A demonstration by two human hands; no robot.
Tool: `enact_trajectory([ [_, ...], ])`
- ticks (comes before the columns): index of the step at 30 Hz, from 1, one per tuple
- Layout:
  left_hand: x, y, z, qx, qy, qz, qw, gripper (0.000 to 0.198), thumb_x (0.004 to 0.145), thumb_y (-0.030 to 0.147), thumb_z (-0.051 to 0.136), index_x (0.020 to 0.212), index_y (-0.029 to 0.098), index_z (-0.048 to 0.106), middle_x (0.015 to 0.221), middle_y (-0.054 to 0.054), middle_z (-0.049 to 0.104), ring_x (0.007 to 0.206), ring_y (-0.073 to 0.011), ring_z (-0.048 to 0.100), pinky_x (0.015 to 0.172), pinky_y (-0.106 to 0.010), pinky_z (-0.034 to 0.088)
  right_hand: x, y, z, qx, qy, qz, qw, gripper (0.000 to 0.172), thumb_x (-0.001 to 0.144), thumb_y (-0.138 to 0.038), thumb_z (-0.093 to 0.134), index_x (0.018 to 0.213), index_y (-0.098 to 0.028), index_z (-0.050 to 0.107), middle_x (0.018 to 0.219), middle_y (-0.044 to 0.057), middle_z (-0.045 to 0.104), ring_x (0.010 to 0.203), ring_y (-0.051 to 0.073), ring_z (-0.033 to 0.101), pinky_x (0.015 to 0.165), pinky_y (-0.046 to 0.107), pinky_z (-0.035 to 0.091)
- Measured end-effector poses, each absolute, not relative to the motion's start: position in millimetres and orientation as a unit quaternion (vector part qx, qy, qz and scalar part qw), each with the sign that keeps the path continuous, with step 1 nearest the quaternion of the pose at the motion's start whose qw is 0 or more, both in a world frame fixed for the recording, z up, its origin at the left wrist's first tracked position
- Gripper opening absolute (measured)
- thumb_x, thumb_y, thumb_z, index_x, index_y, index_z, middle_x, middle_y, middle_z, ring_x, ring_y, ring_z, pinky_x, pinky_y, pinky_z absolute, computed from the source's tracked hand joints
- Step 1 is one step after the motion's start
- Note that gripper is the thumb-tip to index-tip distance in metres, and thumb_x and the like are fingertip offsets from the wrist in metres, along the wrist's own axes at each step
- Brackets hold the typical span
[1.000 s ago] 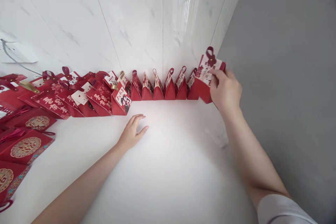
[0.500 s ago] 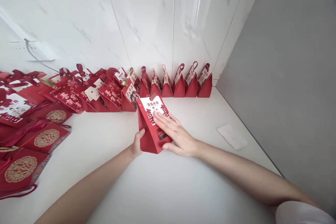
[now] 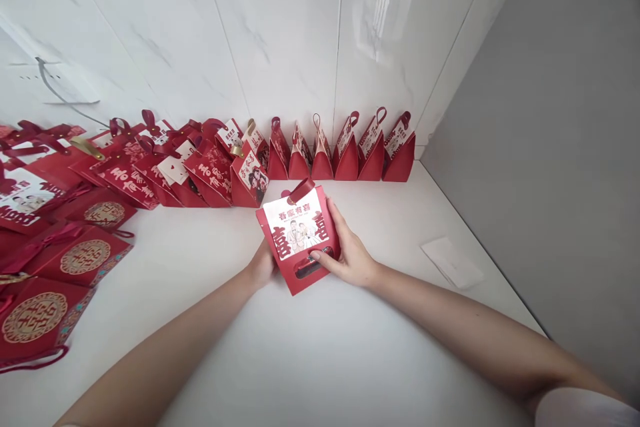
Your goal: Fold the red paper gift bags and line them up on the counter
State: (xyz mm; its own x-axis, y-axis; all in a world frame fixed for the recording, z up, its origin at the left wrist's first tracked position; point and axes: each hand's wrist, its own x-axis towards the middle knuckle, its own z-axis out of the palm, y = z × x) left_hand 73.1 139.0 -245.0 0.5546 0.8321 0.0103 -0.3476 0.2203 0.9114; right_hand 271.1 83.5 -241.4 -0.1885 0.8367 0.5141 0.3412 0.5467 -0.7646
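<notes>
Between my hands is a red paper gift box (image 3: pixel 297 230) with a white printed panel, a small dark window and a dark red ribbon loop on top. Its printed front faces me, tilted back. My right hand (image 3: pixel 349 252) grips the right side, thumb on the front near the window, fingers along the edge. My left hand (image 3: pixel 263 265) is at the box's left side and partly behind it; most of its fingers are hidden. Behind the held box, a row of similar red boxes (image 3: pixel 341 163) with ribbon loops stands along the wall.
To the left, many more red boxes (image 3: pixel 127 180) crowd together, some with round gold emblems (image 3: pixel 86 258). A white folded paper (image 3: pixel 451 261) lies on the white table (image 3: pixel 320 353) at right. A grey panel (image 3: pixel 545 140) borders the right side; a tiled wall (image 3: pixel 280 27) stands behind.
The box has turned so its printed front faces me. My right hand has shifted from lying across the front to gripping the right edge. My left hand has moved further behind the box.
</notes>
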Motion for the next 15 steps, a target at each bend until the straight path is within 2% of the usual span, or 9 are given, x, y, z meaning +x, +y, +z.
enact_trajectory([
  [2, 73, 142, -245, 0.487, 0.273, 0.405, 0.724, 0.046, 0.083, 0.046, 0.062, 0.121, 0.020, 0.062, 0.127, -0.009, 0.062, 0.118, -0.0328, 0.057, 0.100, -0.046, 0.046, 271, 85, -241, -0.392, -0.718, 0.276, 0.505, 0.093, 0.087, -0.039, 0.062, 0.154, -0.028, -0.001, 0.160, 0.007, 0.017, 0.143, 0.028, 0.029, 0.116, 0.045, 0.028],
  [5, 72, 144, -246, 0.494, 0.312, 0.421, 0.694, 0.047, 0.081, 0.043, 0.064, 0.122, 0.019, 0.061, 0.125, -0.010, 0.063, 0.116, -0.0336, 0.058, 0.099, -0.048, 0.047, 271, 88, -242, -0.358, -0.703, 0.350, 0.505, 0.090, 0.088, -0.037, 0.061, 0.154, -0.027, -0.001, 0.155, 0.009, 0.030, 0.138, 0.026, 0.038, 0.114, 0.044, 0.032],
  [8, 72, 143, -249, 0.503, 0.341, 0.433, 0.666, 0.048, 0.081, 0.048, 0.063, 0.119, 0.018, 0.062, 0.119, -0.011, 0.066, 0.113, -0.0348, 0.060, 0.097, -0.050, 0.048, 271, 90, -245, -0.350, -0.686, 0.411, 0.488, 0.088, 0.089, -0.037, 0.060, 0.153, -0.026, 0.000, 0.148, 0.009, 0.041, 0.132, 0.024, 0.046, 0.111, 0.044, 0.037],
  [10, 73, 143, -249, 0.512, 0.351, 0.473, 0.626, 0.047, 0.086, 0.053, 0.055, 0.118, 0.019, 0.062, 0.119, -0.010, 0.066, 0.112, -0.0330, 0.060, 0.098, -0.049, 0.047, 270, 91, -246, -0.363, -0.678, 0.416, 0.486, 0.088, 0.088, -0.038, 0.061, 0.153, -0.027, 0.003, 0.146, 0.009, 0.044, 0.131, 0.024, 0.046, 0.110, 0.044, 0.038],
  [13, 76, 147, -236, 0.538, 0.314, 0.592, 0.511, 0.053, 0.092, 0.061, 0.036, 0.128, 0.026, 0.054, 0.129, -0.007, 0.059, 0.120, -0.0280, 0.056, 0.101, -0.046, 0.046, 270, 92, -246, -0.375, -0.678, 0.405, 0.485, 0.087, 0.088, -0.038, 0.062, 0.153, -0.027, 0.004, 0.143, 0.008, 0.047, 0.130, 0.024, 0.047, 0.109, 0.044, 0.038],
  [15, 75, 152, -218, 0.606, 0.267, 0.635, 0.398, 0.057, 0.091, 0.063, 0.038, 0.136, 0.029, 0.046, 0.137, -0.007, 0.053, 0.126, -0.0261, 0.051, 0.105, -0.043, 0.043, 270, 92, -246, -0.377, -0.685, 0.398, 0.480, 0.087, 0.088, -0.039, 0.061, 0.153, -0.027, 0.004, 0.143, 0.008, 0.047, 0.129, 0.024, 0.047, 0.109, 0.043, 0.039],
])
